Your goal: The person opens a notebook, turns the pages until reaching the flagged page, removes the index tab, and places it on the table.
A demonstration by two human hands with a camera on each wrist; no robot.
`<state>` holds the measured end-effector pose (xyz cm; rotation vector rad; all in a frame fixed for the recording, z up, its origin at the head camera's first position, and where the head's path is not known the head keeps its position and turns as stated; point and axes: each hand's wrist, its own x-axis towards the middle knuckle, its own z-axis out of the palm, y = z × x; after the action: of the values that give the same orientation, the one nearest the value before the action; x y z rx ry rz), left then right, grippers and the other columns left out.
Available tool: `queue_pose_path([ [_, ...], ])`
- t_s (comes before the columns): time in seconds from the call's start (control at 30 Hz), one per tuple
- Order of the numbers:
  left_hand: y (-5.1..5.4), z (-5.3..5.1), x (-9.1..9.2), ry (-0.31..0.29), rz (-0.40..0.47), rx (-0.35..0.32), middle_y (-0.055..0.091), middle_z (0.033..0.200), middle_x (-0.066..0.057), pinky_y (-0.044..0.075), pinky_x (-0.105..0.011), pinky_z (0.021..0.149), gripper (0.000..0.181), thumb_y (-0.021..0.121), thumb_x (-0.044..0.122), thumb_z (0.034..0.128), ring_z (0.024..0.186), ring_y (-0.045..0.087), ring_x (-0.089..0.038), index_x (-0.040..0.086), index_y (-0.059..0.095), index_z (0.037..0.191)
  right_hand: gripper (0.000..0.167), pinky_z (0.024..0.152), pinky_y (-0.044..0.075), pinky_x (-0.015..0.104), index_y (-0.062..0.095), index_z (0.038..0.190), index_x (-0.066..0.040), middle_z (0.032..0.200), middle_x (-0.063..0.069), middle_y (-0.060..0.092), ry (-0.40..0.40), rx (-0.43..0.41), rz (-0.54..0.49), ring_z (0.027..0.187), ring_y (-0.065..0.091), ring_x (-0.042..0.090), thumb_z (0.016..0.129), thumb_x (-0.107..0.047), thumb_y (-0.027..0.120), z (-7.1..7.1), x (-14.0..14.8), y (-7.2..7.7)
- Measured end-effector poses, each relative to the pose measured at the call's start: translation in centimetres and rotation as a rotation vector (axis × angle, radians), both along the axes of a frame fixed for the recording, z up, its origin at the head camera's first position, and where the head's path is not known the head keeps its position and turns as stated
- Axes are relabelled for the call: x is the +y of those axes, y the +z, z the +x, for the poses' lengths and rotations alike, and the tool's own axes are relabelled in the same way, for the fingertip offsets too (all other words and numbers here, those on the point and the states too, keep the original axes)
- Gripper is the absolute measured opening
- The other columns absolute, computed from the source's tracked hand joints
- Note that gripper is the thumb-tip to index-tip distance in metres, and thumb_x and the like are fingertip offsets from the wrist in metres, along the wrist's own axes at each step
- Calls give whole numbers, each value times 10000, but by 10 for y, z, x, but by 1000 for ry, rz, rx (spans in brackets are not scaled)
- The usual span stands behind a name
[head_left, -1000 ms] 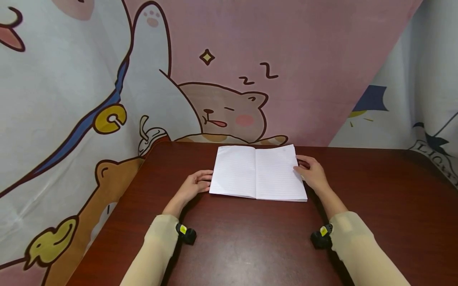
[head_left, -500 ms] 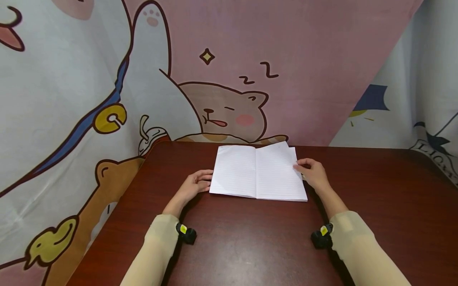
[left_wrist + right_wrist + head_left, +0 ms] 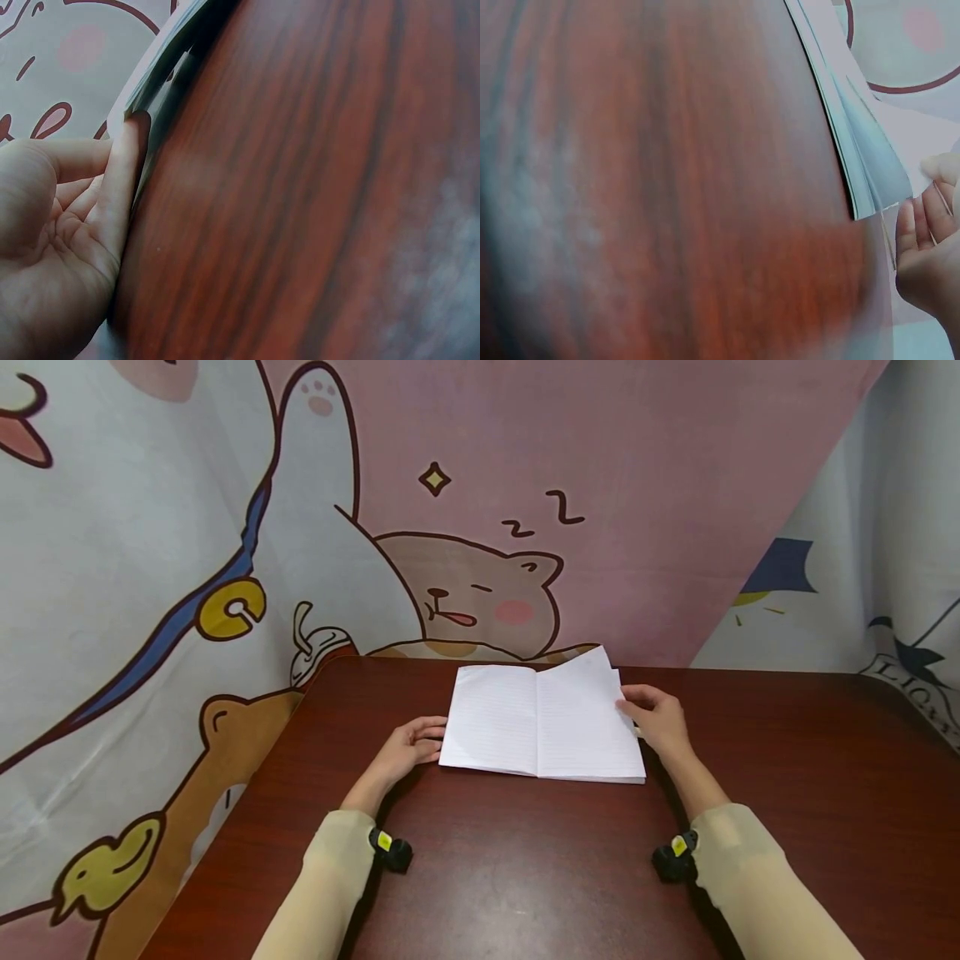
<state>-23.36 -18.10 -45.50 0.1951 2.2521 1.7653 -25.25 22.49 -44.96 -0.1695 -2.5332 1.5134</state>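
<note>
An open notebook [image 3: 487,718] with white lined pages lies on the table, its spine running away from me. At its left edge rests my left hand [image 3: 405,750], fingers loosely extended against the border; in the left wrist view a fingertip [image 3: 133,127] meets the notebook's edge. On the opposite side my right hand [image 3: 660,724] pinches the outer edge of a right-hand page [image 3: 581,718] between thumb and fingers. That page's far corner stands raised above the sheets below. The right wrist view shows the lifted page [image 3: 881,154] bowed away from the stack.
The brown wooden table [image 3: 517,868] extends on all sides of the notebook. Behind it hangs a cartoon-printed cloth [image 3: 637,510]. Black wrist cameras [image 3: 392,852] sit at both light yellow cuffs.
The right page's far corner first slid inward, exposing the sheet beneath, then rose higher. My right hand shifted only slightly at the page edge. The left hand stays in place.
</note>
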Motion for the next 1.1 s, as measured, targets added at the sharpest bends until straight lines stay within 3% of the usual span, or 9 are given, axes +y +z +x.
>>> queue_pose_path([
  [0.1, 1, 1, 0, 3, 0, 2, 550, 1391, -248, 558, -201, 841, 451, 494, -38, 994, 1087, 641, -168, 18, 481, 1441, 316, 668, 446, 87, 676, 1210, 6, 1149, 162, 668, 38, 63, -7, 855, 513, -6, 951, -175, 672, 0, -3, 1],
  [0.27, 1, 1, 0, 3, -1, 2, 548, 1394, -246, 562, -217, 856, 450, 495, -33, 996, 1118, 643, -197, 18, 479, 1442, 291, 743, 414, 89, 684, 1173, 52, 1100, 204, 691, 143, 139, -31, 873, 519, -91, 937, -119, 684, -2, -6, -1],
  [0.4, 0, 1, 0, 1, 3, 0, 547, 1394, -248, 562, -218, 856, 451, 495, -34, 995, 1119, 645, -199, 17, 478, 1443, 321, 814, 412, 99, 678, 1198, 39, 1202, 243, 675, 230, 117, -60, 963, 537, -94, 954, -169, 674, -1, -6, -3],
  [0.57, 0, 0, 0, -2, 11, -1, 546, 1395, -252, 559, -204, 845, 455, 493, -40, 993, 1102, 645, -181, 15, 477, 1444, 376, 869, 434, 166, 682, 1238, -44, 1277, 124, 675, 279, 36, -40, 1044, 530, -50, 975, -311, 648, 1, -6, -1],
  [0.67, -1, -1, 0, -4, 10, 0, 546, 1396, -249, 557, -202, 844, 454, 491, -38, 994, 1099, 646, -174, 18, 476, 1445, 400, 870, 440, 206, 680, 1254, -68, 1304, 125, 659, 294, 5, -13, 1036, 525, -14, 977, -355, 636, 2, -7, 0],
  [0.87, -1, -1, 0, -2, 10, 3, 549, 1392, -248, 556, -197, 839, 452, 492, -37, 994, 1080, 645, -155, 18, 479, 1443, 348, 825, 448, 127, 686, 1236, -27, 1273, 218, 658, 339, 31, -12, 965, 562, -43, 965, -243, 666, 1, -10, -1],
  [1.1, -1, -1, 0, -2, 13, 6, 547, 1391, -254, 557, -199, 836, 454, 492, -44, 992, 1072, 645, -152, 10, 476, 1442, 326, 845, 428, 100, 683, 1237, -16, 1283, 214, 650, 376, 37, 7, 988, 574, -34, 953, -176, 674, 1, -12, -2],
])
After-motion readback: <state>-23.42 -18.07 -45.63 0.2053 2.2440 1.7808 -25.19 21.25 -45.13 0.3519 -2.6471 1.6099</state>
